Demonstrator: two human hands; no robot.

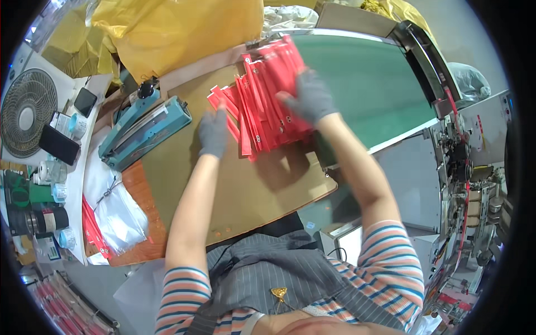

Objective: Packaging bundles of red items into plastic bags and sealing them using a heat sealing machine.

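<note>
A leaning row of flat red plastic packets (267,106) lies across the brown board (234,195) and the near end of the green belt (363,84). My right hand (314,97), in a grey glove, grips the right side of the row, thumb in front and fingers toward the back. At the left end, my left hand (213,134), gloved too, stays open with its fingertips against the outermost packets. Part of its fingers is hidden, and the upper packets are blurred.
Left of the board stands a teal bar sealer (148,131). Farther left are clear plastic bags (117,218), a white shelf (92,151) with phones and tape rolls, and a fan (28,114). Yellow sacking (178,33) hangs behind. Machinery (463,151) lines the right.
</note>
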